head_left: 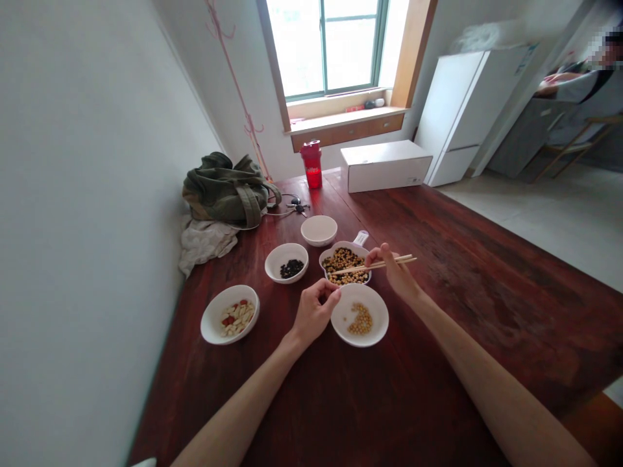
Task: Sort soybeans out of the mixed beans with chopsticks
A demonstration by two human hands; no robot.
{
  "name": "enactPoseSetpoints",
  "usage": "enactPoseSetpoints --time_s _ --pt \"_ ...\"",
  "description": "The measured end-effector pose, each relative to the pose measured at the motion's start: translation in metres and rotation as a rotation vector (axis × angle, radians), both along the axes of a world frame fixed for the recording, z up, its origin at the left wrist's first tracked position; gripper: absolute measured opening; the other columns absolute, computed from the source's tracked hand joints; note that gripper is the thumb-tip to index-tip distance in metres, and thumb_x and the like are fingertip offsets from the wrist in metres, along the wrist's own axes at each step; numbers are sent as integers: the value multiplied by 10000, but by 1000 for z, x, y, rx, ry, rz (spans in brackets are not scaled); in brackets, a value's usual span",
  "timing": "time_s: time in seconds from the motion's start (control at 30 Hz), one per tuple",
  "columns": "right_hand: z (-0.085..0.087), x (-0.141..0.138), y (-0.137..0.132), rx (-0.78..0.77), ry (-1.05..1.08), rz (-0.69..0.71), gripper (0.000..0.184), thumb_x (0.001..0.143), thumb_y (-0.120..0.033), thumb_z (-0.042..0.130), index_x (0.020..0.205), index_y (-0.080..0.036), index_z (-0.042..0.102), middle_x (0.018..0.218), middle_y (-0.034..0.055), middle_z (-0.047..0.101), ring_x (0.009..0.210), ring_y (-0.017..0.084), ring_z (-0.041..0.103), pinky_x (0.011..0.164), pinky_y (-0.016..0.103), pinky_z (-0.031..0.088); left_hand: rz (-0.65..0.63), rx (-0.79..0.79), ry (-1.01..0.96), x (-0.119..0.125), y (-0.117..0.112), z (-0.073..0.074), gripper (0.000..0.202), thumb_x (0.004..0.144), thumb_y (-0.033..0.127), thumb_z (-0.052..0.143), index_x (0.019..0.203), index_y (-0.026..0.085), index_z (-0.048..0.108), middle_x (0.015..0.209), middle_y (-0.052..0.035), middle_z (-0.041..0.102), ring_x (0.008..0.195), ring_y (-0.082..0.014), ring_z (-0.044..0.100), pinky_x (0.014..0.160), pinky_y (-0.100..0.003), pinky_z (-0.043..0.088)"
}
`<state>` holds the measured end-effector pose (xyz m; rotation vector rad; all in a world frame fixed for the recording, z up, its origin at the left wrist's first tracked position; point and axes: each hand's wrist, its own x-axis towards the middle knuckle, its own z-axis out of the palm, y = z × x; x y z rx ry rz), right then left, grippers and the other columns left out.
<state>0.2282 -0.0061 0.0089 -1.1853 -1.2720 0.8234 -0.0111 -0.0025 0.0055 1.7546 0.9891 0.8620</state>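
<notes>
Chopsticks (pixel 356 268), slim, straight, tips over round beans (pixel 342 257)

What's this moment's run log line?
right hand: chopsticks, tips over bean dish | left hand: at rim of yellow bean bowl | red bottle: upright, beyond dish

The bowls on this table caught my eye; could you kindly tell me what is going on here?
The person's right hand holds chopsticks, their tips at a handled dish of mixed yellow and dark beans. The left hand is at the rim of a white bowl of yellow beans; whether it grips the rim is unclear. Farther left, black beans lie in one bowl, pale and red pieces in another bowl.
</notes>
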Motion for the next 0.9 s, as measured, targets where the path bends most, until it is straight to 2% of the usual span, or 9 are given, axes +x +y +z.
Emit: enactPoseSetpoints --time_s 0.13,0.37,0.77,0.9 --pt "-5 -2 0 -18 4 76 770 971 -762 173 715 -225 662 719 36 666 751 211 612 753 338 452 2 -6 -3 1 -1 1 272 929 401 630 885 138 684 719 -7 613 634 -115 479 597 -225 372" --pt "-6 -3 -1 -39 89 109 745 967 -766 160 763 -233 640 743 37 661 760 217 625 699 327 456 -6 0 -4 0 -1 0 268 930 396 626 887 139 689 739 -14 631 642 -120 497 600 -227 384" --pt "-9 -8 1 0 -48 -24 689 982 -736 258 690 -225 615 725 31 643 720 202 579 756 342 443 -8 -9 -15 0 0 0 274 922 408 631 882 144 691 741 -16 640 642 -125 515 604 -229 394" --pt "-6 -9 -1 -3 -22 -16 709 988 -732 210 690 -228 609 718 29 638 736 205 584 756 334 443 -6 -14 -14 1 0 1 274 917 408 636 878 142 692 739 -17 642 647 -124 515 608 -228 397"
